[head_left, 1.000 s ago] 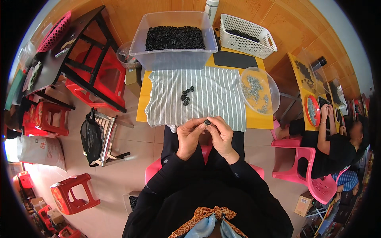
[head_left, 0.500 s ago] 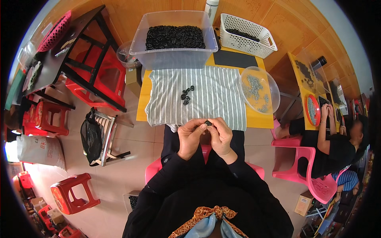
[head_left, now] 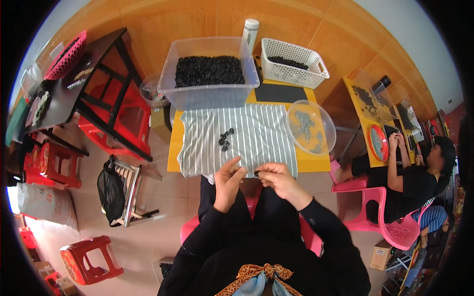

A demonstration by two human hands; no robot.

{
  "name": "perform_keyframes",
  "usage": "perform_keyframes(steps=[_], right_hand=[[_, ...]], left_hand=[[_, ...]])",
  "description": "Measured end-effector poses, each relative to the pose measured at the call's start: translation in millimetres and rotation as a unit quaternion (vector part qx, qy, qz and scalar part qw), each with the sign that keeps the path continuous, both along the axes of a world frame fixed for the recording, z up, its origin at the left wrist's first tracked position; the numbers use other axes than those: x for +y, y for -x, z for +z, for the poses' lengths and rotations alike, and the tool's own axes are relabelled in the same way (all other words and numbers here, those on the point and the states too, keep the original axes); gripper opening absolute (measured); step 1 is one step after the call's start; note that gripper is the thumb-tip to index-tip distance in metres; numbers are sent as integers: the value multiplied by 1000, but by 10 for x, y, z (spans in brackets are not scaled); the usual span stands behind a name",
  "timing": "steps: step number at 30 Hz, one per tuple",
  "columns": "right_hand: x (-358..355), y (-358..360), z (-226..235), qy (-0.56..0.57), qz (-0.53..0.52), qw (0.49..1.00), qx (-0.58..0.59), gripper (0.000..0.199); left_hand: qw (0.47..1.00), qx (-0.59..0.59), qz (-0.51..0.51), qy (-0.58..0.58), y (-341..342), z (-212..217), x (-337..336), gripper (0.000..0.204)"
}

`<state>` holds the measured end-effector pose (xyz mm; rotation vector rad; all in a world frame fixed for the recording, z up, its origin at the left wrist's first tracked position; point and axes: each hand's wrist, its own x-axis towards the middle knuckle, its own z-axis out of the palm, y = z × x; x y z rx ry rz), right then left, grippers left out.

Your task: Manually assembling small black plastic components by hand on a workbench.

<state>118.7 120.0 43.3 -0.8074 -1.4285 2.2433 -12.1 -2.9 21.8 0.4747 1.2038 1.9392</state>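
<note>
My right hand (head_left: 281, 181) pinches a small black part (head_left: 256, 173) between thumb and fingertips at the near edge of a grey-and-white striped cloth (head_left: 264, 130). To its left, my left hand (head_left: 228, 185) is open, thumb and index finger apart, with nothing visible in it. Several small black parts (head_left: 226, 140) lie in a loose cluster on the cloth, beyond my left hand. They look rounded and shiny, but their exact kind is too small to tell. A round transparent tray (head_left: 323, 126) with small silvery metal pieces stands right of the cloth.
Behind the cloth stands a transparent bin (head_left: 210, 94) heaped with black parts. Right of it are a white perforated basket (head_left: 291, 73), a black mat (head_left: 280, 92) and a white bottle (head_left: 251, 32). A co-worker (head_left: 410, 185) sits at another yellow table, far right. Red stools (head_left: 91, 259) stand left.
My hands have come apart. The left has let go and moved left; the right keeps the small black part. The view has tilted, so the table sits lower in the picture.
</note>
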Motion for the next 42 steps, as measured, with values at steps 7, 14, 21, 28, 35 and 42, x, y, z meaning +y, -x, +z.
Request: perform_keyframes(steps=[7,14,21,28,35,42], right_hand=[[1521,447,1224,-163,-198,949,182,8],[273,318,271,-190,-13,982,1,17],[-495,-145,-219,-220,33,975,-26,12],[-430,-275,-166,-237,-21,971,-40,12],[-591,-387,-135,-251,-22,968,-9,12],[-589,-563,-285,-249,9,968,-37,11]], left_hand=[[1000,-7,3,15,-5,-130,40,29],[997,-4,63,41,32,-111,4,21],[999,18,30,26,-51,-233,-6,18],[999,33,8,40,-123,-167,47,19],[989,-27,-76,-121,-26,553,-291,18],[631,363,-449,-518,70,2642,-1517,12]])
